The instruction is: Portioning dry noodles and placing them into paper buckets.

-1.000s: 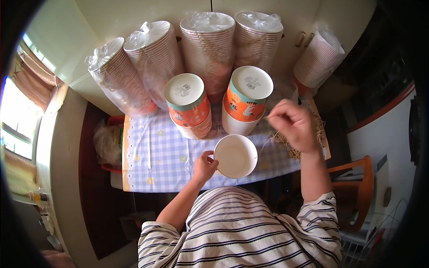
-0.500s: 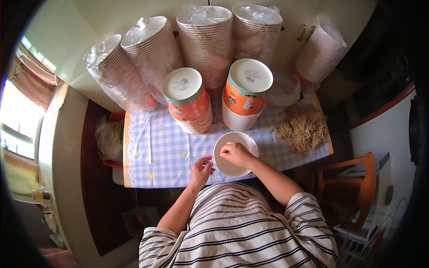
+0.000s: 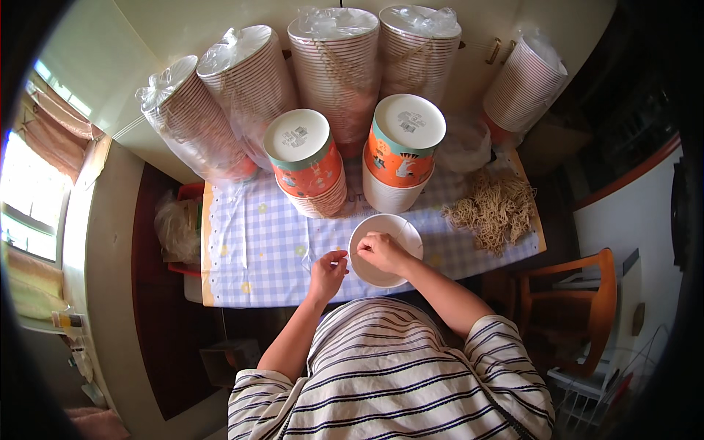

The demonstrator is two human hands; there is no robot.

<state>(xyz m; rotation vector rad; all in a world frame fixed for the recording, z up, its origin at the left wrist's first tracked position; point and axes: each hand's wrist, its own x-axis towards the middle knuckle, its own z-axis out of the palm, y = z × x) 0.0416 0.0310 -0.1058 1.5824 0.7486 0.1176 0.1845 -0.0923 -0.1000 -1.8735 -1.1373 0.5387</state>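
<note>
The person stands at the near edge of a table [image 3: 249,242] covered with a blue and white checked cloth, and both hands work at a white paper bowl [image 3: 400,233] that stands close to this near edge, a little right of the middle. The right hand [image 3: 381,253] lies over the near left part of the bowl with the fingers curled together, as if it pinches something small at the rim, but what it pinches is too small to tell from here. The left hand [image 3: 328,266] is just beside the bowl on its left, above the cloth, with thumb and fingers drawn close in a pinch; perhaps it holds a thin thread or film, I cannot be sure. The bowl looks empty inside. Near the right edge of the table lies a loose heap of dry noodles [image 3: 495,209], well apart from the bowl, and none of them seems to be in the bowl yet, so I judge that the work on this bowl is only at its beginning. Behind the bowl stand two short stacks of printed orange bowls [image 3: 400,150], upside down, and along the far edge lean tall stacks of bowls wrapped in clear plastic [image 3: 337,66], still closed
</note>
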